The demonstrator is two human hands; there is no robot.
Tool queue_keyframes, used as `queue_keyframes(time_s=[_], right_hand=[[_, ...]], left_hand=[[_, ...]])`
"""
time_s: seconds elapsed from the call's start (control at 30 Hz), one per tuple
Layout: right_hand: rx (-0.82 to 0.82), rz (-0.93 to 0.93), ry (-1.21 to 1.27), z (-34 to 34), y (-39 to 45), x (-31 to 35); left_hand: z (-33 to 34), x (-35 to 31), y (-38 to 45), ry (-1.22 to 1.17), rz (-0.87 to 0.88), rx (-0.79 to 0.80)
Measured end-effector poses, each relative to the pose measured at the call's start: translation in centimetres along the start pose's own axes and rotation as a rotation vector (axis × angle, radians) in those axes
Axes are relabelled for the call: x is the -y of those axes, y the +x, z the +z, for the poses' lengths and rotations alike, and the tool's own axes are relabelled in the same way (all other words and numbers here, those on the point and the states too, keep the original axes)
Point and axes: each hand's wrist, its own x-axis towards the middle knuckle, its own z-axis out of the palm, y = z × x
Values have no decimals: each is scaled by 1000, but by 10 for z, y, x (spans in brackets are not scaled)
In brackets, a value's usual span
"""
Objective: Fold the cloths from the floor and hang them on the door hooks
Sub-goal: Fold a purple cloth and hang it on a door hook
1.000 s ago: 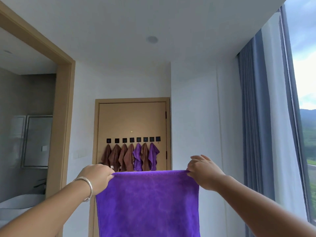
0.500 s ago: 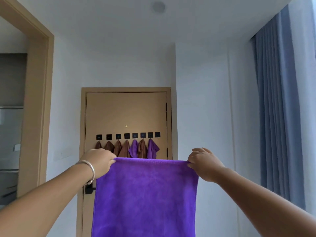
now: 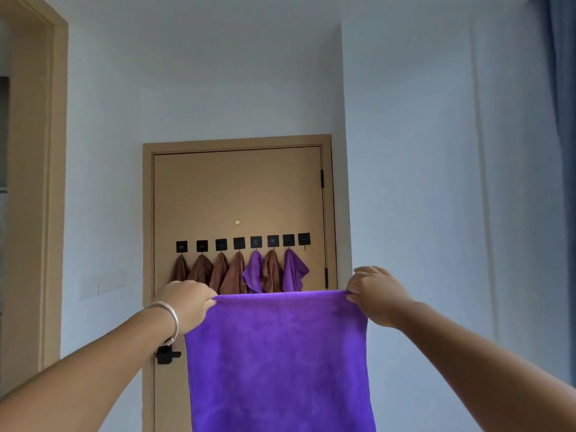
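A purple cloth [image 3: 280, 360] hangs flat in front of me, stretched between both hands. My left hand [image 3: 187, 302], with a silver bracelet on the wrist, grips its top left corner. My right hand [image 3: 375, 294] pinches its top right corner. Beyond the cloth is a tan door [image 3: 237, 194] with a row of black square hooks [image 3: 240, 243]. Several brown cloths [image 3: 232, 274] and two purple cloths [image 3: 293, 269] hang from them. The rightmost hook [image 3: 304, 239] is bare. The held cloth hides the lower door.
A black door handle [image 3: 166, 355] shows at the door's left edge, below my left wrist. White walls flank the door. A tan doorway frame [image 3: 53, 182] stands at the far left and a blue curtain [image 3: 564, 88] at the far right.
The view has swung left and closed in on the door, which now looks larger. The window has left the frame. Both hands keep the same hold on the purple cloth.
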Motion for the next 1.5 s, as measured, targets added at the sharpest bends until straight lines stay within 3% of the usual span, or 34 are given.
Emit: queue_keyframes(time_s=[0.5, 0.9, 1.33, 1.5], right_hand=[[-50, 21, 180, 144, 142, -84], [-1, 37, 23, 230, 247, -110], [57, 277, -29, 310, 365, -135], [9, 362, -39, 338, 397, -150]], left_hand=[[105, -6, 179, 29, -60, 54], [200, 30, 325, 43, 33, 14], [289, 59, 467, 26, 108, -61], [324, 40, 500, -144, 54, -139]])
